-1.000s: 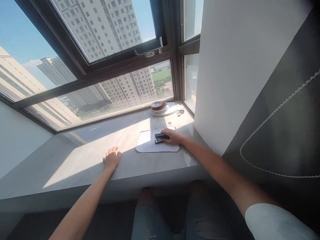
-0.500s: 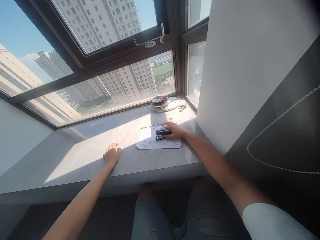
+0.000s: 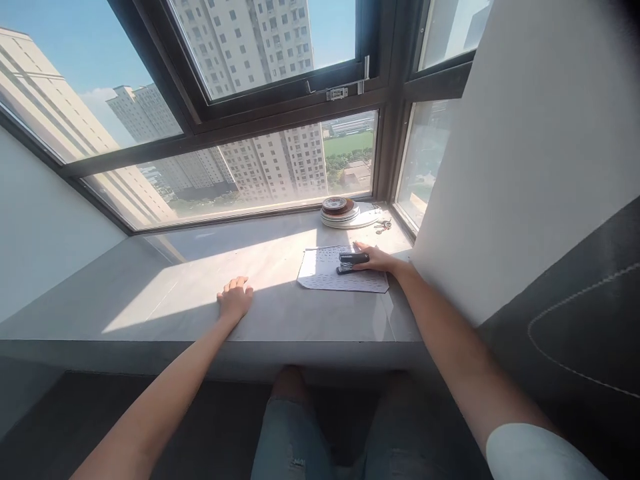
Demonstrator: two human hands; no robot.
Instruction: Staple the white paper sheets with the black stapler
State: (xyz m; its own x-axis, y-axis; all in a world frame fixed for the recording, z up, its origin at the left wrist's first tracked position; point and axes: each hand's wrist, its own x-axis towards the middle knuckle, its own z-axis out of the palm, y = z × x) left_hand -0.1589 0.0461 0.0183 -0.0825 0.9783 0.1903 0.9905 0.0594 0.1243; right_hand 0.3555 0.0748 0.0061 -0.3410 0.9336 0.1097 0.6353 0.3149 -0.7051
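Observation:
A printed sheet of paper (image 3: pixel 333 275) lies on the grey window ledge (image 3: pixel 200 287), near its right end. A black stapler (image 3: pixel 351 261) sits on the sheet's far right part. My right hand (image 3: pixel 379 261) is wrapped round the stapler's rear end. My left hand (image 3: pixel 235 298) rests flat on the ledge to the left of the paper, fingers together and stretched out, holding nothing.
A stack of plates with a brown round thing on top (image 3: pixel 341 211) stands at the ledge's far right corner, with a bunch of keys (image 3: pixel 383 225) beside it. A white wall (image 3: pixel 510 153) closes the right side. My knees (image 3: pixel 300 413) are below the ledge's front edge.
The view has turned to the left and slightly up, so everything sits further right in the picture. Both hands have kept their places on the ledge and the stapler.

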